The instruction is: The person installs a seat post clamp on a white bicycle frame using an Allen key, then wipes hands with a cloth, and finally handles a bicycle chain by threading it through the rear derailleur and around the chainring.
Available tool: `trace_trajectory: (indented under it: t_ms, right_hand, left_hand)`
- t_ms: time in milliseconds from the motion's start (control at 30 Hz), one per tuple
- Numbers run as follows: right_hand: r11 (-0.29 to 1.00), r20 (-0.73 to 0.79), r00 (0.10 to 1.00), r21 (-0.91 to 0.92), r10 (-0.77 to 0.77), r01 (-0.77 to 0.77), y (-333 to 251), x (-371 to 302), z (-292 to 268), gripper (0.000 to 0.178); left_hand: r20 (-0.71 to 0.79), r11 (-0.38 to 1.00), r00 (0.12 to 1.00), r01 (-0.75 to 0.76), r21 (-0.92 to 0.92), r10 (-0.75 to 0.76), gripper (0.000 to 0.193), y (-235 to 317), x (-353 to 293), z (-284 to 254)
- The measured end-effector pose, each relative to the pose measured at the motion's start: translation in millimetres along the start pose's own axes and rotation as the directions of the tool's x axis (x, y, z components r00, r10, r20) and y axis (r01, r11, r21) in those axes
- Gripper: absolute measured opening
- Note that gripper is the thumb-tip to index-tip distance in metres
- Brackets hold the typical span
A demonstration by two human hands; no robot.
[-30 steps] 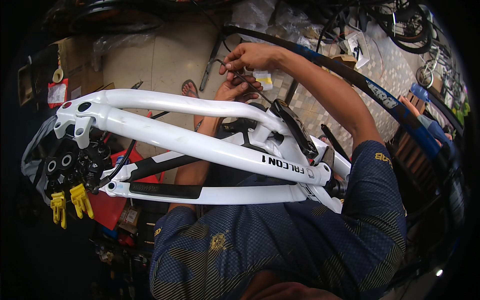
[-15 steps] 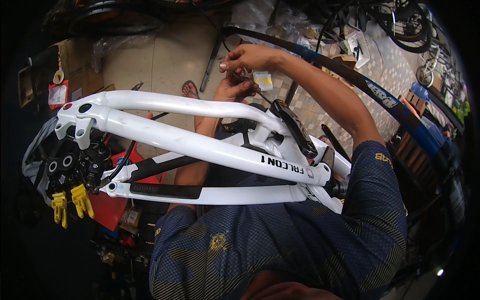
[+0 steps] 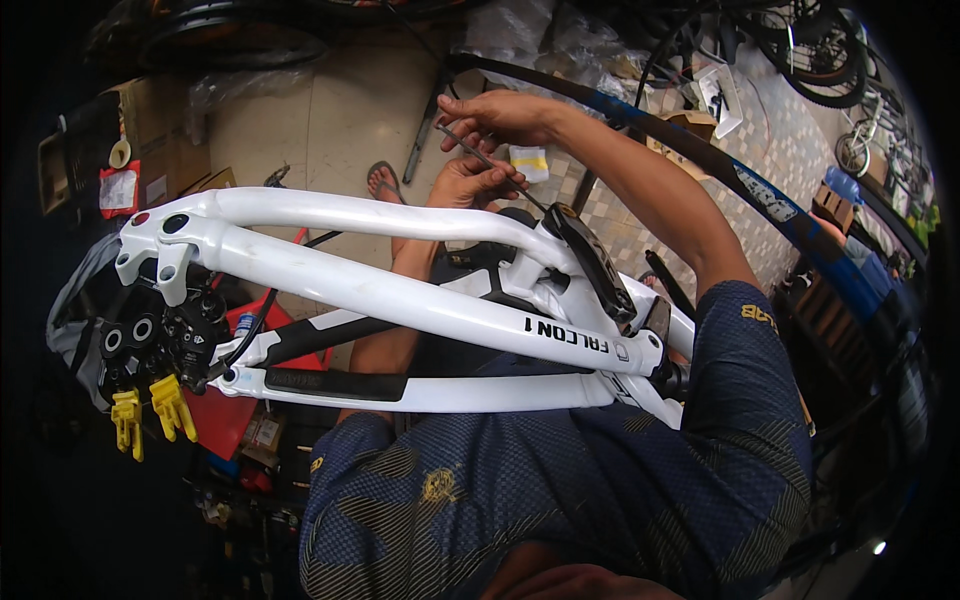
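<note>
Before the chest, a white bike frame [image 3: 385, 288] is stretched crosswise | black crank [image 3: 592, 265] is set near its right end | right hand [image 3: 500, 117]: fingers parted by the thin rod's [image 3: 472, 150] far end, contact untellable | left hand [image 3: 468, 184]: rod is pinched, slanted to the crank — likely stiff, light, slick — best gripped farthest out

"What's the floor [image 3: 330, 150] like?"
"Large pale tiles [image 3: 345, 95] toward the far left, small grey and brown tiles [image 3: 785, 130] on the right."
"And around it?"
"A cardboard box [image 3: 172, 115] at left, crumpled clear plastic [image 3: 500, 30] at the far side, bicycles [image 3: 870, 125] at far right."
"Any light?"
"A small bright spot [image 3: 879, 548], near right, amid dark surroundings."
</note>
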State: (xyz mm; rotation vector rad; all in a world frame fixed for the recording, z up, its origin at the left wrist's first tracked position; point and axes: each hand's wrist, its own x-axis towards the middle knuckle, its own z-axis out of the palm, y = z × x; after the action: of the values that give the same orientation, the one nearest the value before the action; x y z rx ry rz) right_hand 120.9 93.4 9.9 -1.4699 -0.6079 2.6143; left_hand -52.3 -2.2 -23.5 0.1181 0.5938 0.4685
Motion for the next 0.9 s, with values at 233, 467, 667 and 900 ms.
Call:
trace_trajectory:
  t_ms: [233, 467, 667, 900]
  right_hand:
    - [0.924, 0.069, 0.965, -0.279, -0.254, 0.264, 3, 21, -8, 0.061]
    - [0.771, -0.014, 0.944, -0.58, -0.331, 0.261, -14, 20, -11, 0.052]
    - [0.615, -0.082, 0.885, -0.748, -0.459, 0.25, -13, 16, -9, 0.061]
    - [0.986, -0.103, 0.98, -0.021, -0.169, 0.168, 17, 12, -3, 0.044]
  left_hand:
    - [0.078, 0.999, 0.997, 0.007, -0.051, -0.003, 0.018, 6, -3, 6]
    - [0.051, 0.999, 0.998, 0.044, -0.001, -0.044, 0.017, 8, -4, 8]
    - [0.019, 0.998, 0.998, 0.065, -0.008, -0.065, 0.016, -1, -5, 4]
    - [-0.006, 0.994, 0.994, 0.11, 0.008, -0.11, 0.017, -3, -2, 0]
